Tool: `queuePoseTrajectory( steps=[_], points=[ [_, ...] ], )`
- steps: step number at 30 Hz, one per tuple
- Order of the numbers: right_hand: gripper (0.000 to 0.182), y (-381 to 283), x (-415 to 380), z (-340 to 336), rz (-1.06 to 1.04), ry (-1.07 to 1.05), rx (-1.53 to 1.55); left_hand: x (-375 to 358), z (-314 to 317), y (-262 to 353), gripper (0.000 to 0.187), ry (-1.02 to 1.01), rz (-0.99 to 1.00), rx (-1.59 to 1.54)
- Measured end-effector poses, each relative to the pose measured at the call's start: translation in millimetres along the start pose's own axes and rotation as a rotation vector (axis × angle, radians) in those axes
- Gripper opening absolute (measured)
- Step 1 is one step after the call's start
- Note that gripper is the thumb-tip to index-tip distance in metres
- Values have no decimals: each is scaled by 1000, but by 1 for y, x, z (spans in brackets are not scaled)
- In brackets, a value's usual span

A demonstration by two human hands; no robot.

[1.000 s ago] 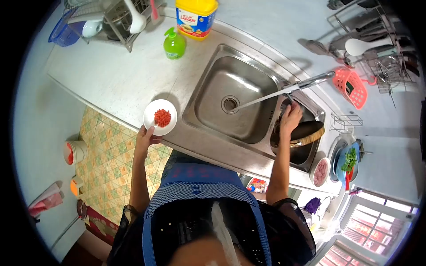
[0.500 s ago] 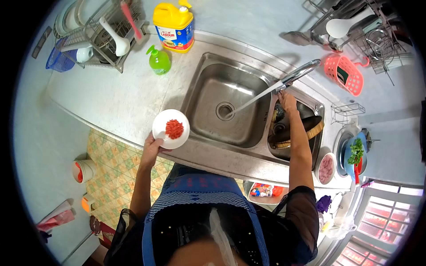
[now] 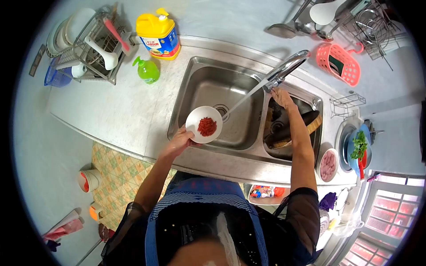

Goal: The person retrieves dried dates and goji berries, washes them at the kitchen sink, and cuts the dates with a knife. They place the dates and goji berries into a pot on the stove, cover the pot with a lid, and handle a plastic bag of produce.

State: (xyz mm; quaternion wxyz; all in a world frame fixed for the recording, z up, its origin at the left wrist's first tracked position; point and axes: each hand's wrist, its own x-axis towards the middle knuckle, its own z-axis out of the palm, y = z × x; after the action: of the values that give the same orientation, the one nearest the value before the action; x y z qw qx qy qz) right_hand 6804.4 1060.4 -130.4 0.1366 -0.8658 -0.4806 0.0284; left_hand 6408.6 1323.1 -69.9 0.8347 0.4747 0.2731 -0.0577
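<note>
My left hand (image 3: 181, 139) grips the rim of a white bowl (image 3: 193, 120), thumb on top. Small dried red berries (image 3: 207, 127), which look like goji berries, lie inside. The bowl is over the near left part of the large sink basin (image 3: 246, 135), beside the water stream (image 3: 248, 96). That stream runs from the chrome faucet (image 3: 290, 64) toward the drain (image 3: 222, 111). At the faucet's base, my right hand (image 3: 283, 98) has its fingers curled at what looks like the handle, partly hidden by the hand.
The smaller basin holds a dark pan or lid (image 3: 306, 119) and a light brown wooden piece (image 3: 314, 126). A green soap bottle (image 3: 148, 71) and yellow detergent jug (image 3: 157, 37) stand left of the sink. To the right is a bowl of pinkish meat (image 3: 328, 165).
My left hand has carried the bowl right, from the counter edge to over the large basin. My right hand stays at the faucet, and water keeps running.
</note>
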Motion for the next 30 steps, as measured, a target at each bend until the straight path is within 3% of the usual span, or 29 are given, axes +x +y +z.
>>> queuePoseTrajectory(
  steps=[10, 12, 16, 18, 25, 30],
  points=[
    [19, 9, 1, -4, -47, -10, 135, 15, 13, -2, 47, -16, 17, -8],
    [18, 6, 0, -6, 72, -106, 342, 19, 15, -3, 48, -44, 2, -16],
    [18, -5, -1, -12, 145, -138, 357, 50, 32, -4, 48, -94, -45, -7],
    [19, -2, 0, -9, 84, -105, 222, 74, 46, -11, 47, -81, 23, -66],
    [18, 4, 0, 0, 143, -98, 235, 117, 93, 2, 47, -138, 186, -68],
    [28, 5, -1, -3, -5, -141, 35, 127, 91, -3, 42, -169, 126, 47]
  ],
)
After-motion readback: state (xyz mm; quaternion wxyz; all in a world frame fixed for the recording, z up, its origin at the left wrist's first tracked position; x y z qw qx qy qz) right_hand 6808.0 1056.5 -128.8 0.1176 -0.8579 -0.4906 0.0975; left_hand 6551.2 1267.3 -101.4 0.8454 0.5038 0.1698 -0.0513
